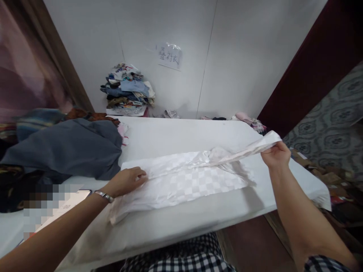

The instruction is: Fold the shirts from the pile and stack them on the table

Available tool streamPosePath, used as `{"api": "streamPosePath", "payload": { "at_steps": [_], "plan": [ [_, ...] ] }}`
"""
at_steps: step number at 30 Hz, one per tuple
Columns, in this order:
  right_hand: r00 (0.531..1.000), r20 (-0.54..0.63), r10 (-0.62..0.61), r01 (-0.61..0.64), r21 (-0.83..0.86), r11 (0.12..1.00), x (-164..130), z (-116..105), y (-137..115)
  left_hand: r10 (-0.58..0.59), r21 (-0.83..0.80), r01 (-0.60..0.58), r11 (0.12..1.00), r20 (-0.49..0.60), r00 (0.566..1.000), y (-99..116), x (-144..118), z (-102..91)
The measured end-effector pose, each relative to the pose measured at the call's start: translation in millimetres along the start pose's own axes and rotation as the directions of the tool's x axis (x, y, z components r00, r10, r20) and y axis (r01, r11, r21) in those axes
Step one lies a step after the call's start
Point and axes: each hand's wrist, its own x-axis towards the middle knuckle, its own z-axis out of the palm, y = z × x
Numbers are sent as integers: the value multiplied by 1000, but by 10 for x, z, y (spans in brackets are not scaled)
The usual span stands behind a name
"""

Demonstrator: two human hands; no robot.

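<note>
Checked clothing: the person's own, at the bottom of the view, just under the worktop's (170, 132) near edge.
Left hand (126, 182): lies flat, fingers spread, pressing the left end of the white cloth (184, 181) onto the worktop; a bracelet (103, 195) sits on the wrist.
Right hand (275, 154): pinched closed on the cloth's right end, holding it up off the worktop near the right edge.
White cloth: checker-woven, stretched along the worktop's near half, partly folded, bunched in the middle where the lifted part rises.
Grey garment (70, 147): heaped at the left edge, just beside the cloth.
Clothes pile (127, 90): stacked at the far edge against the wall, below a paper sign (169, 56).
Risk: the pinch looks thin, so the lifted end could slip; a hard pull could drag the pressed end and skew the fold.
</note>
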Motion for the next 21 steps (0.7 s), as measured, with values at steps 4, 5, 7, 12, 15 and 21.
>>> {"api": "streamPosePath", "payload": {
  "at_steps": [4,5,7,12,15,21],
  "plan": [
    [985,173,29,-14,-91,996,-111,413,-138,19,-154,-35,987,-108,994,311,106,-187],
    [971,233,58,-27,-134,991,-155,548,-156,41,-222,-72,972,-140,989,434,142,-235],
    [921,367,128,-44,-230,972,-268,833,-155,74,-376,-149,915,-206,976,714,222,-326],
    [592,690,417,41,-543,839,-648,1453,62,85,-709,-229,667,-233,969,1378,414,-434],
    [383,731,565,173,-658,733,-862,1677,263,129,-688,-287,666,-273,953,1612,491,-376],
    [217,735,642,141,-675,725,-963,1705,515,4,-605,-65,794,-102,995,1679,550,-234]
  ]
}}
